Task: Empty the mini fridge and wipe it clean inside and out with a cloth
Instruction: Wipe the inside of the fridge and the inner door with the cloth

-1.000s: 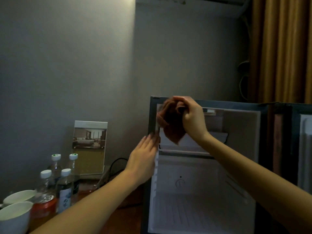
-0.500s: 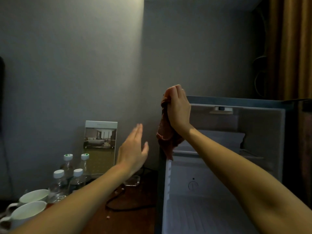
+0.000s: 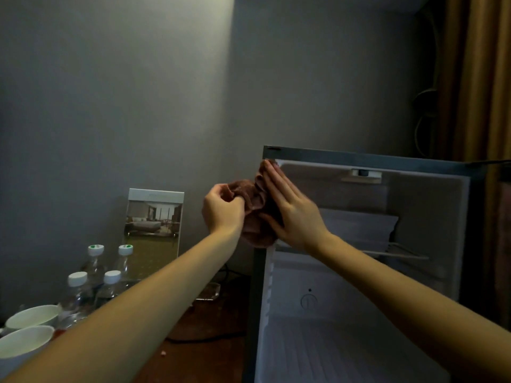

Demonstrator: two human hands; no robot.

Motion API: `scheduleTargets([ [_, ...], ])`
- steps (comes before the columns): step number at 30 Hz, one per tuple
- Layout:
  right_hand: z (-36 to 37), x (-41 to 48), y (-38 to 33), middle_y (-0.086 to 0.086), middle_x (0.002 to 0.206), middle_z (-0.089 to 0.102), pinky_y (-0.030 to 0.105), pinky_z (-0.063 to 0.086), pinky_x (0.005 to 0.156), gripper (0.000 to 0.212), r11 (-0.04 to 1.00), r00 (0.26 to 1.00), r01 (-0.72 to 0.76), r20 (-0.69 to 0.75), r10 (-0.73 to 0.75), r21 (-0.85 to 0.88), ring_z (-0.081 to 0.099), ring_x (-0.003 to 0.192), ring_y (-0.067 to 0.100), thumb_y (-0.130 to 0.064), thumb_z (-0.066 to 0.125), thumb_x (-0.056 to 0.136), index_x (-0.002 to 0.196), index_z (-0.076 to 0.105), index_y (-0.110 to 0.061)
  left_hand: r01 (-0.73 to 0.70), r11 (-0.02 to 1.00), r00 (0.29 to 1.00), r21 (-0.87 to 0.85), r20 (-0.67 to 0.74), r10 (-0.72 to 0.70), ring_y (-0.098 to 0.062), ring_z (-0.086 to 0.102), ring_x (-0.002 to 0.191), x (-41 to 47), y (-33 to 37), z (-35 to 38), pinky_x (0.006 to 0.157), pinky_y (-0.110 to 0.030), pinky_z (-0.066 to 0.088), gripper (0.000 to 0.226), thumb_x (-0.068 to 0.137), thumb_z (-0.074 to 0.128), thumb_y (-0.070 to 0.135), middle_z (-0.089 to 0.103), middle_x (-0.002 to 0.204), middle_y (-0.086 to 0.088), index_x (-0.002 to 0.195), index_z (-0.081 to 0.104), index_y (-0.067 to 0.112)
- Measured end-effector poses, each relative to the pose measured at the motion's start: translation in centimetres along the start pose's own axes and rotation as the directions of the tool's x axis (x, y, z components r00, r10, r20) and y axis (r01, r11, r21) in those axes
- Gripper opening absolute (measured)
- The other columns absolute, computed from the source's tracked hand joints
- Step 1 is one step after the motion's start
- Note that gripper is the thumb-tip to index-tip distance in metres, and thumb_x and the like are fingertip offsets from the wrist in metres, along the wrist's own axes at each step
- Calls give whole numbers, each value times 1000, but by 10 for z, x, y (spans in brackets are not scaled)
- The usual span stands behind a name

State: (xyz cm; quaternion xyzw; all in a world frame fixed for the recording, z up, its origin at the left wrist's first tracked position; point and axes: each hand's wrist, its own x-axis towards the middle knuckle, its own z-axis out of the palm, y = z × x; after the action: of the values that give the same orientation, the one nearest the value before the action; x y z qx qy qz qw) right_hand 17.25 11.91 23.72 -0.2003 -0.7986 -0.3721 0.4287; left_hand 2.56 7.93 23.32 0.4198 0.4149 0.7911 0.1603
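At mini fridge (image 3: 359, 156) corner, left hand (image 3: 221, 211) pinching cloth (image 3: 247, 193); right hand (image 3: 293, 214) flat, half hiding it

Four water bottles (image 3: 76, 297) with white caps stand near the left edge of the tabletop (image 3: 210, 330), two in front and two behind. Two white cups (image 3: 25, 344) are at its front left corner. There is one picture card (image 3: 153, 225), one mini fridge (image 3: 359, 156) with one wire shelf (image 3: 401, 252), one brown cloth (image 3: 254, 205), and two hands: the left hand (image 3: 224, 212) and the right hand (image 3: 294, 214).
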Motion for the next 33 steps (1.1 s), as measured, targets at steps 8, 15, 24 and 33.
scheduleTargets([
  [8,5,43,13,10,152,37,33,22,119,56,1000,997,26,-76,-25,3,31,143,23,-28,50,94,145,40,-5,-212,970,974,-121,56,220,1,58,83,-10,28,7,71,-13,48,28,89,52,7,61,92,12,113,57,21],
  [15,32,-49,-13,13,154,31,32,11,122,61,984,988,135,64,-143,117,20,146,22,-17,60,88,144,39,-4,-136,976,969,172,227,95,-21,65,92,-36,-55,-34,85,-43,55,38,81,60,1,65,93,1,108,55,28],
  [24,71,-191,-81,10,150,40,42,37,112,78,954,877,157,408,-253,254,37,140,23,-13,79,77,143,39,-10,307,710,764,633,281,-581,-30,65,95,-101,-152,-82,64,-37,59,71,83,66,0,57,123,-13,143,31,15],
  [33,72,-236,-120,8,152,38,33,3,119,43,902,711,202,577,-403,380,22,145,23,-14,53,95,138,50,-10,348,474,350,809,357,-866,-20,63,93,-139,-165,-98,66,-28,58,88,77,79,10,58,120,-9,143,21,12],
])
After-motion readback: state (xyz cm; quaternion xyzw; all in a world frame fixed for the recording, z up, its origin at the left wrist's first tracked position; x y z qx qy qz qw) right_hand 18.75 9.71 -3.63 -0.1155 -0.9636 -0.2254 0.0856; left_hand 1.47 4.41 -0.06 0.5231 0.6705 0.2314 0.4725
